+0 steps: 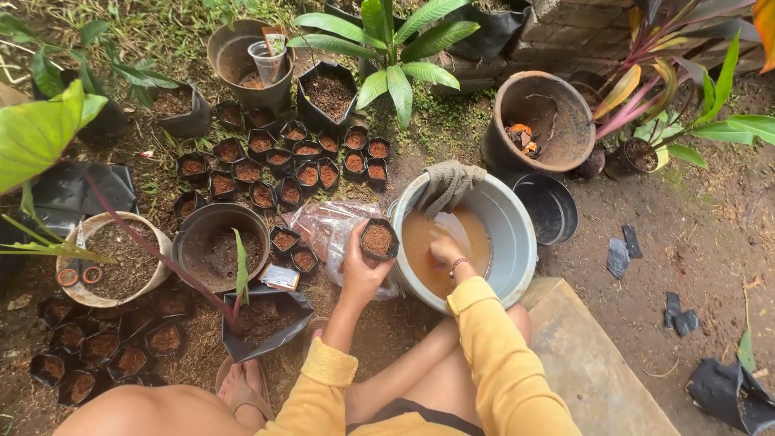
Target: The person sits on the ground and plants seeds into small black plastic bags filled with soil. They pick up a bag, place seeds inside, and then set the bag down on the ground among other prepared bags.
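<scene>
My left hand [361, 270] is shut around a small black seedling bag [379, 239] filled with brown soil, held up beside the rim of a grey metal basin [517, 242]. The basin holds muddy brown water [420, 234]. My right hand [446, 252] reaches into it, fingers dipped at the water's surface, with a bead bracelet on the wrist. Both arms wear yellow sleeves. A grey cloth [446, 184] hangs over the basin's far rim.
Several soil-filled black bags [278, 157] stand in rows ahead and at lower left [101, 347]. A clear plastic sack [327, 226] lies left of the basin. Round pots [218, 246], a white soil bucket [121, 258], a brown pot [541, 121] and leafy plants surround me. A concrete step [589, 363] lies at right.
</scene>
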